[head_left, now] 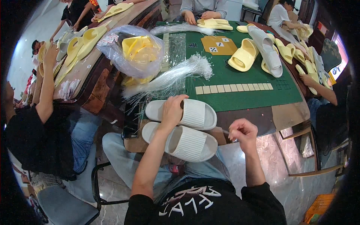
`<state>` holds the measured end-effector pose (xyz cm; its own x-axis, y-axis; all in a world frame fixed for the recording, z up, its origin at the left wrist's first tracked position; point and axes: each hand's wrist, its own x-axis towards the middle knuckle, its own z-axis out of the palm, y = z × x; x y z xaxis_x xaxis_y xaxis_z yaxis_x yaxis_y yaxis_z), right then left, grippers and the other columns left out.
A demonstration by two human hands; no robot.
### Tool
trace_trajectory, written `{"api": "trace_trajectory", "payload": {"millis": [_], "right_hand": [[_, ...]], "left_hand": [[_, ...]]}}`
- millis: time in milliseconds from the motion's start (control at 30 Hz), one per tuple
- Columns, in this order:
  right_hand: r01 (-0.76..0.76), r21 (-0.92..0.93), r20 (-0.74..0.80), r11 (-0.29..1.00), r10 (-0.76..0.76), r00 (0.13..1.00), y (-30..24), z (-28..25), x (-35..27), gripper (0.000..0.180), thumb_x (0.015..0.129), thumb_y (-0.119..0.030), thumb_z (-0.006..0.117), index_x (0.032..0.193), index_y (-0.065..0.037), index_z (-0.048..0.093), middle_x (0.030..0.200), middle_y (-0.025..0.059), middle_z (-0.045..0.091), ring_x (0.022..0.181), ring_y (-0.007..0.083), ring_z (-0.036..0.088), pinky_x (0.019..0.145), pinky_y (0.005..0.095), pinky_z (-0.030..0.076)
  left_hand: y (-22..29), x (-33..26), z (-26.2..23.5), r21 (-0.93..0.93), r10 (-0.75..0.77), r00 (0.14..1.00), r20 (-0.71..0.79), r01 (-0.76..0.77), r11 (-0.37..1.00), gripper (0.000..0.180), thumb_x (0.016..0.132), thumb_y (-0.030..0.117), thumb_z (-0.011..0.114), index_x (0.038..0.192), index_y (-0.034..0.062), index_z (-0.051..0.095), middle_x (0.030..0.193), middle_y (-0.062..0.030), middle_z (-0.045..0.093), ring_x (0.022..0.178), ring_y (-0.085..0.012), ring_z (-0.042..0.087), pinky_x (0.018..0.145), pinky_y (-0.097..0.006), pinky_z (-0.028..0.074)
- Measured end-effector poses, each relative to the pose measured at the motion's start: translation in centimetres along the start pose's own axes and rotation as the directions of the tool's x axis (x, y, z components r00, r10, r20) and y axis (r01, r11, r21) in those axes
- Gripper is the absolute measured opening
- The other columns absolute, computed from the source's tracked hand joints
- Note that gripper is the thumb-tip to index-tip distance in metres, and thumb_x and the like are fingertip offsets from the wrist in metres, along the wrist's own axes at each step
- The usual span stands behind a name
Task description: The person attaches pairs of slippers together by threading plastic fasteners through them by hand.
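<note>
White slides: a pair of white slides (182, 127) lies at the near edge of the green table (247, 90), one slide behind the other, straps ribbed.

Left of the pair: a co-worker's arm (47, 86) reaches up beside a brown side table stacked with yellow slides (80, 41). A clear plastic bag (131, 50) with more yellow pieces sits up and left of the pair.

At the pair: left hand (173, 110) rests on the strap of the farther slide, fingers curled over it, gripping it. Behind the pair, a bundle of clear plastic ties (168, 80) fans across the felt.

Right of the pair: right hand (243, 134) hovers off the table edge, fingers pinched shut on a thin clear tie (225, 131) that points toward the slides. Farther back and right, loose yellow slides (245, 54) and a grey one (267, 48); other people's hands work at that end.

Progress, as judged: the two white slides look unjoined, the tie not yet through them. Many yellow ones across the table also appear loose, so most of the work seems to be left.
</note>
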<state>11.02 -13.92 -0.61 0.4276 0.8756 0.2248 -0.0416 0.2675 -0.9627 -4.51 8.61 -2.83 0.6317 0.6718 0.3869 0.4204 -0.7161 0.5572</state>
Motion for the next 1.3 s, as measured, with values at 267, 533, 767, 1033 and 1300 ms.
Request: {"api": "trace_trajectory", "payload": {"millis": [267,533,767,1033,1300], "right_hand": [[-0.033,-0.095,0.257,0.995,0.057,0.965,-0.1,1.8,-0.1,0.006,0.08,-0.002,0.064,0.084,0.001,0.064,0.072,0.0036,0.062,0.061,0.0085,0.057,0.054,0.0209,0.045],[-0.115,-0.098,0.077,0.989,0.123,0.989,1.1,2.8,-0.1,0.008,0.085,-0.005,0.061,0.091,-0.001,0.063,0.073,0.0001,0.06,0.062,0.0047,0.054,0.053,0.0194,0.044],[-0.086,-0.28,0.169,0.956,0.137,0.976,1.1,3.6,-0.5,0.01,0.083,-0.002,0.061,0.093,0.002,0.062,0.074,0.0048,0.063,0.065,0.0081,0.058,0.057,0.0228,0.047],[0.028,-0.431,0.616,0.902,0.271,0.74,0.2,3.3,-0.8,0.009,0.079,-0.004,0.063,0.088,-0.002,0.062,0.071,0.0083,0.063,0.063,0.0172,0.061,0.06,0.0302,0.048],[-0.106,-0.37,0.559,0.923,0.312,0.768,0.5,4.0,-0.7,0.017,0.085,-0.014,0.061,0.096,-0.001,0.063,0.072,0.0059,0.064,0.06,0.0108,0.06,0.052,0.0252,0.048]], "left_hand": [[0.3,-0.7,-1.0,-0.279,-0.054,0.996,-0.064,0.034,0.96,0.029,0.083,-0.003,0.045,0.106,0.0047,0.061,0.094,-0.0192,0.061,0.09,-0.0353,0.057,0.079,-0.04,0.045],[5.9,-3.2,-5.0,-0.842,-0.345,0.882,0.321,0.433,0.321,0.033,0.099,0.027,0.035,0.115,0.002,0.048,0.086,-0.0126,0.065,0.067,-0.0187,0.062,0.069,-0.029,0.051],[3.3,-4.6,-8.2,-0.927,-0.339,0.879,0.336,0.244,-0.286,0.03,0.094,0.019,0.045,0.12,0.0039,0.047,0.058,0.0066,0.029,0.046,-0.0032,0.025,0.042,-0.018,0.026],[0.6,-4.9,-12.5,-0.938,-0.581,0.797,-0.166,0.055,0.342,0.027,0.098,0.026,0.041,0.11,0.0043,0.051,0.058,0.0066,0.024,0.044,-0.0017,0.02,0.037,-0.018,0.018],[1.5,-5.4,-10.9,0.062,-0.262,0.868,-0.422,0.316,0.947,0.017,0.088,0.016,0.055,0.096,0.0038,0.065,0.086,-0.0197,0.063,0.076,-0.034,0.063,0.063,-0.038,0.048]]}}
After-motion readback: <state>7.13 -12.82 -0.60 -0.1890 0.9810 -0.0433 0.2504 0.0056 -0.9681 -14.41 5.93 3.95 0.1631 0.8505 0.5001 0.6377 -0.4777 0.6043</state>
